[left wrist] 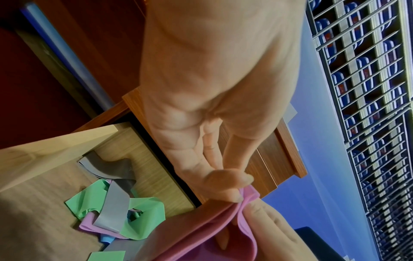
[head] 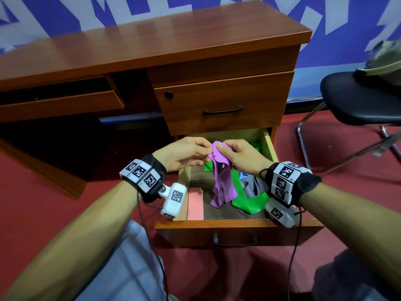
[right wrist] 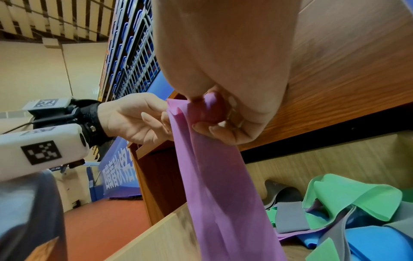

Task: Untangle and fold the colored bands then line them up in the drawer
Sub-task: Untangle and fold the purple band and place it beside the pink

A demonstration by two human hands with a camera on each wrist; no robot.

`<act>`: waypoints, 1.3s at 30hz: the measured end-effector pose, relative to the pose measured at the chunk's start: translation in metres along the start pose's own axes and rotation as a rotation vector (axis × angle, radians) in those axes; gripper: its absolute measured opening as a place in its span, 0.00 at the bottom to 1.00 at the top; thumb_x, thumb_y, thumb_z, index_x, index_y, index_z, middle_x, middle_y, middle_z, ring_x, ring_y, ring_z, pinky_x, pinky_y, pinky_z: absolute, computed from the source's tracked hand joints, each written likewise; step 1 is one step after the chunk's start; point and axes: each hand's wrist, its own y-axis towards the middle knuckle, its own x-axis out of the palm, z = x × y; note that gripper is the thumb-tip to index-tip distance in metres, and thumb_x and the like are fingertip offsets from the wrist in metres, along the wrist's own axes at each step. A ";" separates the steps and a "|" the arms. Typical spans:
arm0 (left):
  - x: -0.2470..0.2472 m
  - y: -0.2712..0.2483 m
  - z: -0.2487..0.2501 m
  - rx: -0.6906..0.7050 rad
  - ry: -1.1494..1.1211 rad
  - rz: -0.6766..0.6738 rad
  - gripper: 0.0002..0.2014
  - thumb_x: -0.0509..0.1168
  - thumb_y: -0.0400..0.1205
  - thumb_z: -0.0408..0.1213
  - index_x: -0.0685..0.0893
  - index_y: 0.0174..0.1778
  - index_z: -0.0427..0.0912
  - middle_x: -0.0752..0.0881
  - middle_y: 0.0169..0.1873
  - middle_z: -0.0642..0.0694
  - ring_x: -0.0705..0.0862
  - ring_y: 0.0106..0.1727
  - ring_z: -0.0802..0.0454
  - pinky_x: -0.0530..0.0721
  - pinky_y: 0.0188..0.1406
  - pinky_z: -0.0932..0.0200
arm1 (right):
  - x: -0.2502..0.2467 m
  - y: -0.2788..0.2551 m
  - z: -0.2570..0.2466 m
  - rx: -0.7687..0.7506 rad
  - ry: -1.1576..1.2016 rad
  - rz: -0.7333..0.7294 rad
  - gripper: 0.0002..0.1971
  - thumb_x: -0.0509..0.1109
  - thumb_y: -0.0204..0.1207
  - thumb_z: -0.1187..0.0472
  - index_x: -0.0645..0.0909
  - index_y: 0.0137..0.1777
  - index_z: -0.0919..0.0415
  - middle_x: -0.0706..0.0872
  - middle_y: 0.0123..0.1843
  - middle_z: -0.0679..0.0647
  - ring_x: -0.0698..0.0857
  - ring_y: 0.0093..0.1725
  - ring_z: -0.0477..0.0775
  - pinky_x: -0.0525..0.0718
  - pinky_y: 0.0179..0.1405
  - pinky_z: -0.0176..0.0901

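Head view above, looking down; wrist views close, sharing drawer (head: 269,146) interior.

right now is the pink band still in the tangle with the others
No, the pink band lies flat by itself along the drawer's left side, apart from the green band and the rest of the pile.

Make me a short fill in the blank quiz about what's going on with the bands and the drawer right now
1. Both hands pinch the top of the ____ band, left hand and right hand.
2. A folded ____ band lies flat along the left side of the open drawer.
3. The closed drawer above has a dark ____ on its front.
4. A tangled green band lies ____ the open drawer.

Missing words: purple; pink; handle; inside
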 end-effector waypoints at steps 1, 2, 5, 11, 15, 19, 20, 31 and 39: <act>0.000 0.000 0.000 0.002 -0.001 0.003 0.08 0.67 0.85 0.25 0.85 0.43 0.40 0.87 0.35 0.45 0.86 0.35 0.55 0.82 0.28 0.68 | 0.000 0.000 0.000 -0.002 -0.001 0.003 0.29 0.62 0.86 0.42 0.79 0.47 0.74 0.80 0.33 0.59 0.77 0.29 0.50 0.76 0.29 0.46; 0.000 0.000 0.000 0.006 -0.004 0.005 0.08 0.66 0.86 0.25 0.85 0.43 0.40 0.88 0.35 0.45 0.86 0.35 0.56 0.83 0.29 0.68 | 0.000 0.000 0.001 0.004 0.001 0.001 0.30 0.61 0.86 0.42 0.80 0.48 0.74 0.81 0.34 0.59 0.78 0.30 0.51 0.77 0.30 0.47; 0.000 0.001 -0.002 0.014 -0.011 0.008 0.08 0.66 0.86 0.25 0.85 0.44 0.40 0.88 0.36 0.44 0.87 0.37 0.55 0.85 0.32 0.67 | 0.001 0.001 0.003 0.022 0.013 -0.005 0.29 0.61 0.87 0.44 0.80 0.49 0.75 0.82 0.34 0.61 0.79 0.29 0.53 0.78 0.31 0.50; 0.002 0.002 -0.002 0.022 -0.036 0.010 0.08 0.65 0.87 0.26 0.85 0.45 0.40 0.88 0.38 0.42 0.87 0.38 0.54 0.86 0.37 0.67 | 0.001 0.001 0.002 0.008 0.009 0.017 0.31 0.62 0.84 0.40 0.79 0.47 0.75 0.82 0.33 0.61 0.78 0.30 0.53 0.77 0.32 0.51; 0.004 0.002 -0.002 0.018 -0.050 0.009 0.08 0.65 0.87 0.26 0.85 0.45 0.40 0.88 0.37 0.43 0.87 0.37 0.54 0.86 0.36 0.66 | 0.000 0.000 0.001 -0.005 -0.009 0.024 0.30 0.62 0.86 0.42 0.78 0.46 0.75 0.81 0.33 0.64 0.78 0.30 0.53 0.77 0.31 0.51; 0.005 0.002 -0.002 0.020 -0.068 0.002 0.06 0.65 0.87 0.26 0.84 0.47 0.39 0.87 0.39 0.42 0.86 0.38 0.53 0.85 0.36 0.65 | 0.000 -0.001 -0.001 -0.022 -0.018 0.038 0.27 0.62 0.87 0.46 0.79 0.45 0.74 0.78 0.33 0.57 0.75 0.30 0.49 0.74 0.32 0.46; 0.005 0.002 -0.002 0.021 -0.070 0.001 0.05 0.64 0.87 0.25 0.84 0.49 0.39 0.87 0.39 0.42 0.86 0.38 0.53 0.85 0.36 0.65 | 0.000 -0.001 -0.002 -0.027 -0.020 0.039 0.27 0.62 0.87 0.45 0.79 0.45 0.74 0.78 0.33 0.57 0.75 0.31 0.50 0.74 0.33 0.47; 0.005 0.001 0.002 0.025 -0.123 -0.013 0.06 0.63 0.87 0.25 0.84 0.50 0.38 0.87 0.39 0.42 0.86 0.36 0.54 0.85 0.35 0.66 | 0.001 -0.005 -0.010 -0.009 0.066 0.052 0.23 0.62 0.88 0.49 0.79 0.48 0.73 0.84 0.41 0.76 0.85 0.32 0.65 0.85 0.34 0.69; 0.003 0.000 0.003 0.034 -0.119 -0.024 0.06 0.64 0.87 0.25 0.84 0.50 0.38 0.87 0.41 0.42 0.85 0.38 0.53 0.85 0.40 0.63 | 0.002 -0.009 -0.017 0.014 0.095 0.054 0.22 0.61 0.88 0.48 0.80 0.49 0.70 0.86 0.40 0.71 0.88 0.39 0.76 0.88 0.37 0.73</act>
